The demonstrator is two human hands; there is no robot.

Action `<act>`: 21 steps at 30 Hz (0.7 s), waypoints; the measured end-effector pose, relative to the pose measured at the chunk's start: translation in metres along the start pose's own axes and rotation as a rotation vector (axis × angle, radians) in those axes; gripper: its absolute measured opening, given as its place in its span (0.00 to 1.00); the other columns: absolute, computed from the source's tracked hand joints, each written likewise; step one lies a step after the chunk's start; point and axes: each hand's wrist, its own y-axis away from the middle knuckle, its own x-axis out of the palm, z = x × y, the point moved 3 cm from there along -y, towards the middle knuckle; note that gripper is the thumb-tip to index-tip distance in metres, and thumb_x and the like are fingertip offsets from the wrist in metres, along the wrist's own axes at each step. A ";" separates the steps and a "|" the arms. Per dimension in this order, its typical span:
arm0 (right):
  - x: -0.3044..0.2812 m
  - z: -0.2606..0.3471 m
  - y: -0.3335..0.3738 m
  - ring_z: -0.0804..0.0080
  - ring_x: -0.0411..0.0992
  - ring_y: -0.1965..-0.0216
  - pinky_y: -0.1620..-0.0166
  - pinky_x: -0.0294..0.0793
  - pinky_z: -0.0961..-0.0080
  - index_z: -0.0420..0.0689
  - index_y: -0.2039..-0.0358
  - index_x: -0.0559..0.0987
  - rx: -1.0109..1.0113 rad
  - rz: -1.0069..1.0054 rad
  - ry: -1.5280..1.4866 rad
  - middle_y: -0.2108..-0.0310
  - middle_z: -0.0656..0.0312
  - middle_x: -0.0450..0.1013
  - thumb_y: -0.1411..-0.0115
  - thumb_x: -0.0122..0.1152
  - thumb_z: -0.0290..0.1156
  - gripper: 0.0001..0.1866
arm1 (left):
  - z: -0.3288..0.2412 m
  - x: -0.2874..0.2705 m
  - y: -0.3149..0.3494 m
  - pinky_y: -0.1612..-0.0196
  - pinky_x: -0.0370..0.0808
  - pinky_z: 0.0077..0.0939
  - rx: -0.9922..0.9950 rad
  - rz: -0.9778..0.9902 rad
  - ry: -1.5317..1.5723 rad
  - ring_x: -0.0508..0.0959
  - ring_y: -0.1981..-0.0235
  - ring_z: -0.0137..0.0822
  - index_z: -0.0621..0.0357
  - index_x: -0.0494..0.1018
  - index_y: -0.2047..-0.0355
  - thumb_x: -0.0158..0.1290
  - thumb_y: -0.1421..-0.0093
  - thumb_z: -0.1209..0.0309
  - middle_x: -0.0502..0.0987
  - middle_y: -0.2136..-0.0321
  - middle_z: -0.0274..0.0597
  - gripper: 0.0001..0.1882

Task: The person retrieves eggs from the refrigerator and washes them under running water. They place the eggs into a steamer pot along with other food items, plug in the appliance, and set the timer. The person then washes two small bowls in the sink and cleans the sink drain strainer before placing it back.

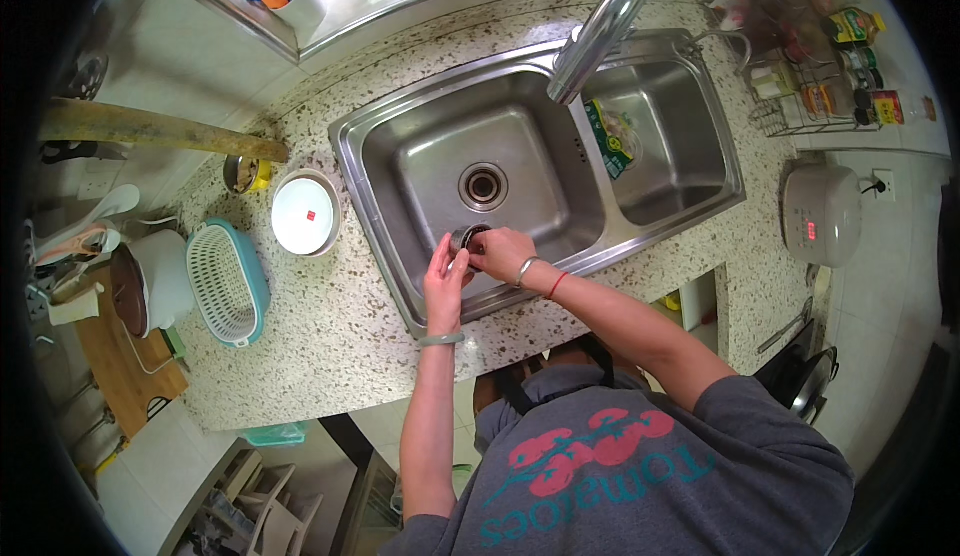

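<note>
Over the near part of the large steel sink basin, both hands are together on a small round metal piece with a dark inside, which looks like a sink strainer. My left hand, with a pale green bangle at the wrist, holds its left side. From the right, my right hand has its fingers closed at the rim, and they partly hide it. Beyond the hands, the round drain shows a dark opening in the basin floor. The chrome faucet hangs over the divider.
In the smaller basin lies a green-and-clear food package. Left of the sink stand white bowls, a yellow tin and a blue-and-white draining basket. On the right are a rice cooker and a rack of jars.
</note>
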 end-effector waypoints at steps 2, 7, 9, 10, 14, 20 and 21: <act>0.005 -0.007 -0.001 0.53 0.76 0.65 0.63 0.76 0.58 0.49 0.69 0.81 -0.003 -0.030 -0.054 0.69 0.54 0.78 0.44 0.56 0.42 0.12 | -0.001 -0.001 0.001 0.56 0.71 0.19 -0.010 0.000 0.009 0.71 0.52 0.25 0.59 0.59 0.38 0.56 0.39 0.67 0.70 0.48 0.36 0.30; 0.002 -0.010 -0.005 0.50 0.76 0.65 0.62 0.75 0.56 0.48 0.69 0.82 0.030 -0.036 -0.014 0.69 0.52 0.77 0.43 0.55 0.40 0.12 | -0.002 -0.002 -0.003 0.55 0.71 0.20 -0.001 0.009 0.007 0.70 0.51 0.25 0.58 0.59 0.38 0.55 0.39 0.68 0.70 0.48 0.35 0.30; -0.002 -0.008 -0.007 0.50 0.76 0.65 0.62 0.75 0.57 0.47 0.70 0.82 0.055 -0.005 0.004 0.69 0.52 0.77 0.43 0.55 0.40 0.12 | -0.002 -0.003 -0.005 0.55 0.71 0.20 0.013 0.017 0.022 0.70 0.51 0.26 0.58 0.60 0.38 0.55 0.39 0.69 0.70 0.48 0.35 0.30; -0.004 -0.005 -0.007 0.50 0.76 0.65 0.63 0.75 0.57 0.47 0.70 0.82 0.075 0.013 0.001 0.69 0.52 0.77 0.44 0.55 0.40 0.12 | -0.003 -0.004 -0.005 0.55 0.71 0.20 0.021 0.020 0.029 0.70 0.51 0.26 0.58 0.60 0.38 0.55 0.39 0.69 0.70 0.48 0.35 0.30; 0.000 0.004 -0.009 0.53 0.76 0.67 0.64 0.76 0.61 0.47 0.71 0.81 0.027 -0.062 0.051 0.71 0.54 0.78 0.45 0.57 0.43 0.13 | -0.003 -0.004 -0.009 0.56 0.72 0.19 0.050 0.044 -0.013 0.72 0.52 0.24 0.56 0.59 0.38 0.54 0.38 0.68 0.71 0.49 0.34 0.29; 0.011 0.011 -0.013 0.53 0.76 0.67 0.65 0.76 0.60 0.47 0.70 0.81 0.030 -0.001 0.133 0.70 0.53 0.78 0.46 0.58 0.45 0.14 | -0.003 -0.012 -0.007 0.56 0.72 0.19 0.072 0.040 -0.020 0.72 0.53 0.25 0.58 0.59 0.38 0.55 0.38 0.69 0.71 0.49 0.34 0.30; 0.012 0.011 -0.012 0.53 0.76 0.67 0.65 0.76 0.60 0.47 0.70 0.81 0.019 -0.007 0.110 0.70 0.53 0.78 0.46 0.58 0.45 0.14 | -0.002 -0.014 -0.005 0.56 0.72 0.19 0.048 0.036 -0.020 0.72 0.53 0.25 0.59 0.59 0.38 0.55 0.39 0.69 0.71 0.49 0.34 0.30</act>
